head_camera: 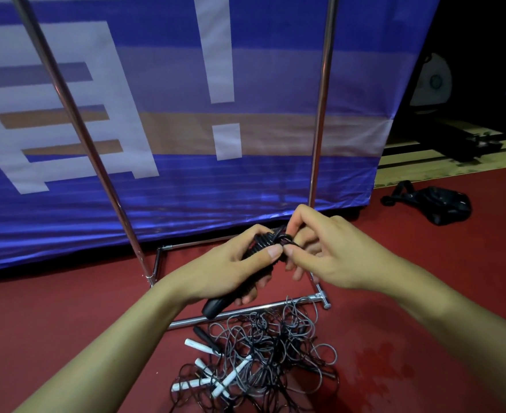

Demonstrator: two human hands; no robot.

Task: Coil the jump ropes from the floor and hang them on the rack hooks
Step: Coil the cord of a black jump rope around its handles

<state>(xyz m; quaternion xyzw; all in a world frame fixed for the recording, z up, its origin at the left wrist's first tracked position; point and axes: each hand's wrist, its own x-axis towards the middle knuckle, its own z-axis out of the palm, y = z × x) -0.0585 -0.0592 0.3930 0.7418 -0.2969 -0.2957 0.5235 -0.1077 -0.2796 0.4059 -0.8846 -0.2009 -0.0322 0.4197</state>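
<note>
My left hand (230, 269) grips a black jump rope (262, 242) wound into a tight bundle around its handles; one black handle end (214, 308) sticks out below the palm. My right hand (326, 251) pinches the rope's loose end at the top of the bundle, thumb tip against my left thumb. Below the hands, a tangled pile of jump ropes (263, 362) lies on the red floor, black and grey cords with white handles (198, 345) and dark ones. The chrome rack (320, 114) stands behind, its two uprights rising out of view; no hooks are visible.
The rack's base bars (245, 312) lie on the red floor right behind the pile. A blue and white banner (186, 174) hangs behind the rack. A black bag (436, 204) lies on the floor at the right, near a wooden platform edge (439, 162).
</note>
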